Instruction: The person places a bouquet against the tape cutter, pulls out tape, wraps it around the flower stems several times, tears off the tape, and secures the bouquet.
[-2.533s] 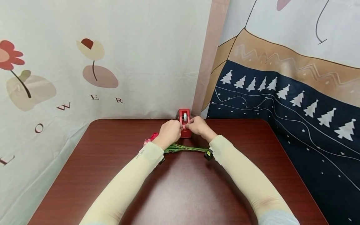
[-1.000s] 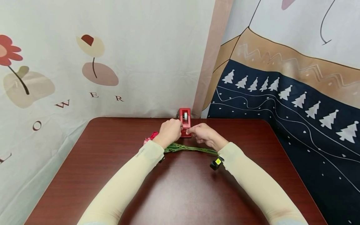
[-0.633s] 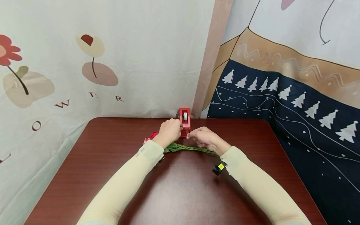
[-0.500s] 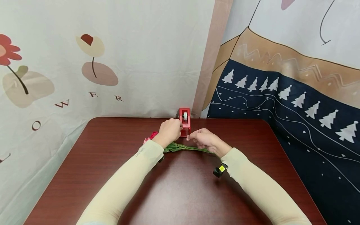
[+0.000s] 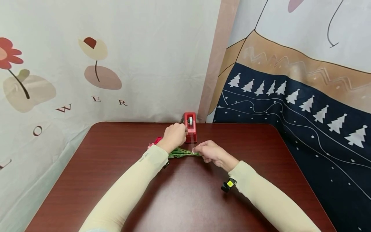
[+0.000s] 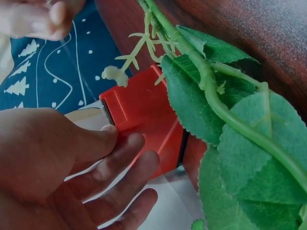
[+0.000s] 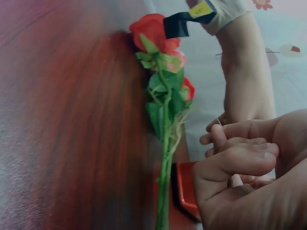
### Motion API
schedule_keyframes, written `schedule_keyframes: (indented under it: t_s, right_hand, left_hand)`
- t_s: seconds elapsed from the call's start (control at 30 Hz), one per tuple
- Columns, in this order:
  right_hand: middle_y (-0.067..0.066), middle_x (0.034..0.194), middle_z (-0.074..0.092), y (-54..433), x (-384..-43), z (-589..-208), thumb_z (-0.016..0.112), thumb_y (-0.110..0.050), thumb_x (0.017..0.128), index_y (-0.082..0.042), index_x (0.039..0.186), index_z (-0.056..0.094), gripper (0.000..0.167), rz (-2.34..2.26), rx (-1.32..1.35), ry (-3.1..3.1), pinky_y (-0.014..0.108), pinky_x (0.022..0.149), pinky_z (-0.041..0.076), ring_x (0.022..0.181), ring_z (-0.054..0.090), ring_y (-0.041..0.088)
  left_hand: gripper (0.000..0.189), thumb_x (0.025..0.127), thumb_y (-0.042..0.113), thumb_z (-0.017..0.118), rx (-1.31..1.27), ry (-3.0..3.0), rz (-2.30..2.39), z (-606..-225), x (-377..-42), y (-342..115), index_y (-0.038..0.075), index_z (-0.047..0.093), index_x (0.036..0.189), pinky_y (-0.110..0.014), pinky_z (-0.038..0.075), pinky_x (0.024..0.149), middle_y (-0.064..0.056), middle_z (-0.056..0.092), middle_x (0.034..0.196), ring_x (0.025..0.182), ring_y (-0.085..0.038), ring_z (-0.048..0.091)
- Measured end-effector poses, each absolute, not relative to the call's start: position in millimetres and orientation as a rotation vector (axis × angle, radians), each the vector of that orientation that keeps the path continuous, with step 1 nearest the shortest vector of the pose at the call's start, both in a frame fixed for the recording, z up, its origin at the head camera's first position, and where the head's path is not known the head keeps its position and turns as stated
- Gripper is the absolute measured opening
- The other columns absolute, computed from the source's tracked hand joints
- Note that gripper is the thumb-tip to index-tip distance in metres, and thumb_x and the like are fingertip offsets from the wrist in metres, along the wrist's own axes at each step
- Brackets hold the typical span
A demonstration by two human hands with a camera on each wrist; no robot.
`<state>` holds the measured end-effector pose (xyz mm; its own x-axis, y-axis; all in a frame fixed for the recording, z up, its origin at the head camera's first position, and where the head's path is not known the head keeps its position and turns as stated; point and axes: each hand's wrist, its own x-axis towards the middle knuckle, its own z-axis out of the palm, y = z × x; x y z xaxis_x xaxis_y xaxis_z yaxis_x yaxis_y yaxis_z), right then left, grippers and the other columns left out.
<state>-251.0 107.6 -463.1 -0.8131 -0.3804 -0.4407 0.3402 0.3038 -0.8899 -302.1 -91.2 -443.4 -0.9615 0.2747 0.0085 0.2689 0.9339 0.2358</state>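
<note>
At the back of the table stands a red tape dispenser [image 5: 190, 135] with a roll of clear tape. My left hand [image 5: 175, 137] holds its left side; in the left wrist view the thumb lies beside the toothed cutter and the fingers bend along the red body [image 6: 148, 115]. My right hand [image 5: 214, 154] pinches the end of a clear tape strip [image 5: 193, 145], drawn out from the dispenser toward me. Under and behind my hands lie red and pink roses [image 7: 149, 33] with long green stems [image 5: 185, 152]. My hands partly hide flowers and stems.
The dark red-brown table [image 5: 185, 199] has a patterned cloth wall [image 5: 156, 74] close behind its back edge. A navy cloth with white trees [image 5: 290, 129] hangs along the right. A small black camera [image 5: 229, 184] sits on my right wrist.
My right hand has drawn back from the dispenser toward me, lengthening the tape strip, and now covers the stem ends. The left hand has stayed on the dispenser.
</note>
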Motion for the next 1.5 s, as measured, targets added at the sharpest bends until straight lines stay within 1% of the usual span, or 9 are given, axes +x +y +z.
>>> schedule_keyframes:
  t_s: [0.1, 0.3, 0.47, 0.6, 0.8, 0.9, 1.27, 1.37, 1.5]
  right_hand:
    - [-0.005, 0.063, 0.042, 108, -250, -471, 0.071, -0.020, 0.103, -0.004, 0.087, 0.073, 0.023, -1.568, -0.035, 1.976, 0.023, 0.050, 0.028, 0.052, 0.031, 0.009]
    - [-0.006, 0.061, 0.042, 107, -249, -486, 0.072, -0.020, 0.103, 0.003, 0.102, 0.077, 0.023, -1.555, -0.016, 2.019, 0.023, 0.049, 0.026, 0.051, 0.030, 0.009]
    - [-0.004, 0.063, 0.043, 105, -247, -494, 0.071, -0.018, 0.102, 0.003, 0.103, 0.080, 0.022, -1.524, -0.015, 2.074, 0.024, 0.048, 0.026, 0.050, 0.030, 0.010]
    - [-0.003, 0.066, 0.045, 104, -245, -493, 0.070, -0.015, 0.102, 0.003, 0.105, 0.080, 0.021, -1.526, -0.029, 2.100, 0.024, 0.047, 0.026, 0.050, 0.030, 0.011]
    - [-0.004, 0.066, 0.043, 107, -243, -482, 0.066, -0.016, 0.105, 0.007, 0.112, 0.076, 0.027, -1.549, -0.072, 2.062, 0.025, 0.050, 0.027, 0.051, 0.031, 0.010]
    - [-0.005, 0.066, 0.043, 108, -242, -477, 0.067, -0.018, 0.105, 0.008, 0.112, 0.075, 0.028, -1.559, -0.086, 2.055, 0.025, 0.051, 0.028, 0.052, 0.032, 0.010]
    - [-0.005, 0.065, 0.043, 109, -239, -475, 0.067, -0.018, 0.105, 0.009, 0.112, 0.076, 0.029, -1.580, -0.076, 2.041, 0.025, 0.051, 0.027, 0.052, 0.030, 0.010]
    - [-0.005, 0.065, 0.044, 109, -240, -481, 0.068, -0.018, 0.106, 0.008, 0.113, 0.077, 0.029, -1.557, -0.073, 2.054, 0.024, 0.050, 0.027, 0.052, 0.031, 0.009]
    - [-0.004, 0.063, 0.045, 108, -242, -488, 0.067, -0.017, 0.106, 0.005, 0.111, 0.080, 0.026, -1.509, -0.067, 2.096, 0.023, 0.049, 0.027, 0.051, 0.031, 0.009]
  left_hand:
    - [0.020, 0.110, 0.024, 0.069, 0.429, 3.067, 0.370, -444, -302, -91, 0.017, 0.081, 0.096, -0.041, 0.059, 0.069, -0.001, 0.076, 0.088, 0.078, -0.018, 0.069]
    - [0.017, 0.110, 0.025, 0.069, 0.435, 3.098, 0.337, -445, -301, -91, 0.017, 0.084, 0.107, -0.044, 0.062, 0.072, -0.004, 0.081, 0.097, 0.085, -0.022, 0.074]
    - [0.016, 0.108, 0.023, 0.072, 0.484, 3.167, 0.300, -451, -297, -90, 0.017, 0.086, 0.111, -0.049, 0.064, 0.073, -0.007, 0.084, 0.104, 0.089, -0.027, 0.079]
    - [0.016, 0.108, 0.024, 0.072, 0.494, 3.183, 0.311, -453, -299, -89, 0.017, 0.086, 0.109, -0.048, 0.064, 0.073, -0.006, 0.084, 0.101, 0.088, -0.026, 0.079]
    - [0.018, 0.110, 0.025, 0.070, 0.492, 3.153, 0.318, -451, -301, -90, 0.019, 0.085, 0.104, -0.045, 0.061, 0.068, -0.001, 0.076, 0.084, 0.079, -0.021, 0.072]
    - [0.018, 0.110, 0.026, 0.069, 0.485, 3.142, 0.318, -451, -299, -90, 0.020, 0.085, 0.102, -0.043, 0.060, 0.067, 0.000, 0.073, 0.080, 0.076, -0.019, 0.069]
    - [0.018, 0.110, 0.027, 0.069, 0.474, 3.123, 0.316, -450, -298, -90, 0.020, 0.085, 0.106, -0.042, 0.059, 0.066, 0.000, 0.074, 0.080, 0.076, -0.019, 0.069]
    - [0.017, 0.110, 0.026, 0.070, 0.484, 3.144, 0.302, -450, -297, -90, 0.020, 0.085, 0.106, -0.044, 0.061, 0.068, -0.002, 0.077, 0.084, 0.077, -0.021, 0.072]
    - [0.018, 0.108, 0.027, 0.072, 0.499, 3.212, 0.260, -450, -293, -90, 0.016, 0.084, 0.101, -0.048, 0.064, 0.073, -0.005, 0.081, 0.090, 0.083, -0.026, 0.078]
